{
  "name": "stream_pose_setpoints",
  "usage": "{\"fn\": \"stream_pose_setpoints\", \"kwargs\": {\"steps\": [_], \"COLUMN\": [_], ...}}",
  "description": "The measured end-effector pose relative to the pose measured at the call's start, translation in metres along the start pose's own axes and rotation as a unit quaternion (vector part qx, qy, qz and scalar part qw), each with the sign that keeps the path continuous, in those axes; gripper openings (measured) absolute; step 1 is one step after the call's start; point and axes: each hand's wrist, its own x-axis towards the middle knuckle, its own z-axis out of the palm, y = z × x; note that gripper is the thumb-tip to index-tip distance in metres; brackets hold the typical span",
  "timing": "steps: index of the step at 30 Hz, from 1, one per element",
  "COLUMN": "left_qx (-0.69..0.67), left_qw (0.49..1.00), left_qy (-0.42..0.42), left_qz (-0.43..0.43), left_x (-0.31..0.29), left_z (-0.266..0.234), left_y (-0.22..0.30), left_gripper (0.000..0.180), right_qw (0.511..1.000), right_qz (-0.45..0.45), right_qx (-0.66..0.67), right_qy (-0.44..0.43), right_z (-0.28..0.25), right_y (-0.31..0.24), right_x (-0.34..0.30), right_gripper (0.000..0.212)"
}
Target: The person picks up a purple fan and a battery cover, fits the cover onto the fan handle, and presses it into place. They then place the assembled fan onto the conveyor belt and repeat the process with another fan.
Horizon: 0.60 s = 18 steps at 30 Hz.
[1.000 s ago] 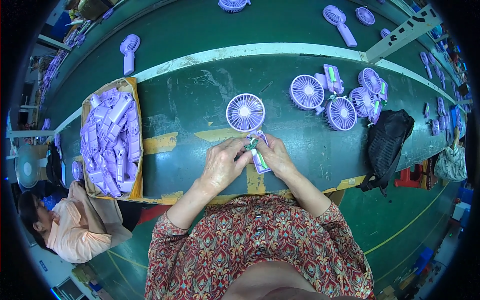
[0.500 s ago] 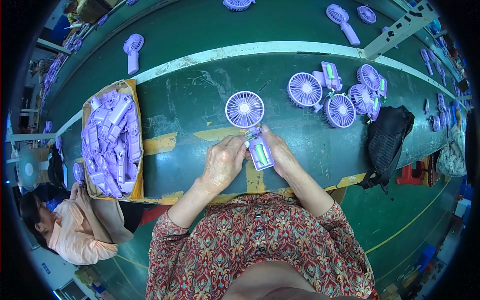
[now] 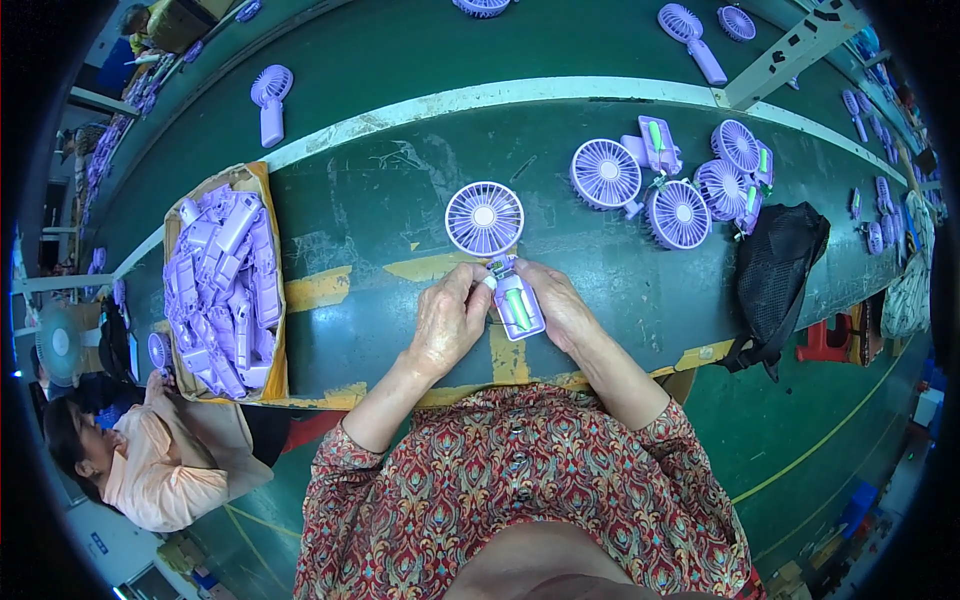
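Between my hands is a purple handheld fan (image 3: 484,219), its round grille pointing away from me. The handle is uncased, showing a green battery cell (image 3: 517,309) and a small circuit board at its neck. My left hand (image 3: 446,318) pinches the neck from the left with thumb and fingertips. Closed around the handle's right side, my right hand (image 3: 552,308) has its thumb near the circuit board. Fingers behind the handle are hidden.
An open carton (image 3: 277,330) heaped with purple handle shells (image 3: 222,270) stands at the left. Several uncased fans (image 3: 682,214) lie at the right by a black mesh bag (image 3: 778,280). Beyond the white rail (image 3: 480,98) lie more fans (image 3: 271,104). A co-worker (image 3: 165,465) sits lower left.
The view has shifted slightly. My right thumb has drawn in closer over the circuit board at the fan's neck. Both hands stay on the fan.
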Motion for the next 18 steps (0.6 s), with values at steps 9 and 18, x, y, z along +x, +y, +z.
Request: {"fn": "stream_pose_setpoints", "kwargs": {"steps": [9,18], "left_qx": [-0.004,0.080], "left_qw": [1.000,0.995], "left_qy": [0.023,0.019], "left_qz": [-0.006,0.061], "left_x": [-0.0021,-0.0008], "left_z": [0.0062,0.0026], "left_y": [-0.0060,-0.0032], "left_gripper": [0.007,0.013], "right_qw": [1.000,0.999], "right_qz": [-0.006,-0.024], "right_qx": [-0.013,-0.040], "right_qy": [-0.009,-0.019], "right_z": [-0.0027,-0.0017], "right_y": [0.0033,0.0047], "right_x": [-0.0005,-0.0028], "right_gripper": [0.034,0.034]}}
